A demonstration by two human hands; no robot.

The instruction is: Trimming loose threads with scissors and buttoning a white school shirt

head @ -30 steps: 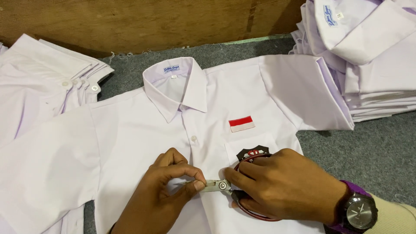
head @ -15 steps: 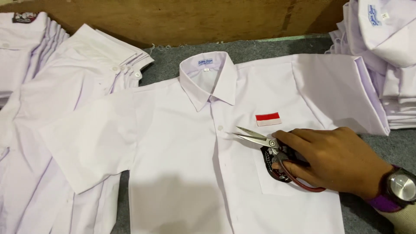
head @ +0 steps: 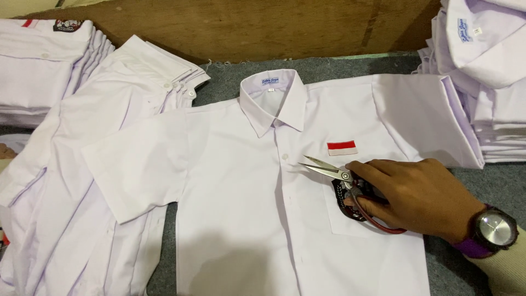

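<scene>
I find the right hand [head: 416, 197] at the lower right of the frame, laid knuckles-up over the chest pocket [head: 364, 214] of the white shirt [head: 235, 208]. Its fingers are curled around a pair of small thread snips [head: 329, 169]; the red loop handle trails under the palm, and the two blades stand parted, pointing toward the upper left. The left hand is not in view.

Risks, as I judge them:
- The open blade tips lie touching or just above the cloth, just beside the button placket [head: 283, 181]. A slide of the hand toward the centre of the frame could snag or nick the fabric, or catch the button thread.
- The red-and-white flag patch [head: 342, 147] sits just above the blades; lifting the tips toward it carelessly could cut its edge stitching.
- The dark emblem on the pocket [head: 345, 204] is mostly hidden under the fingers, so I cannot tell how near the cutting edges run to its border.
- With only one hand on the shirt, the cloth is not held taut. It could bunch under the blades.

Position: the shirt lies flat, front up, across the centre of the frame on the grey mat [head: 224, 82], collar [head: 274, 101] toward the top. The hand rests on its pocket side; the near sleeve spreads to the left, well apart from the hand. Stacks of folded shirts [head: 482, 82] stand at upper right, and more lie at the left [head: 66, 87].
</scene>
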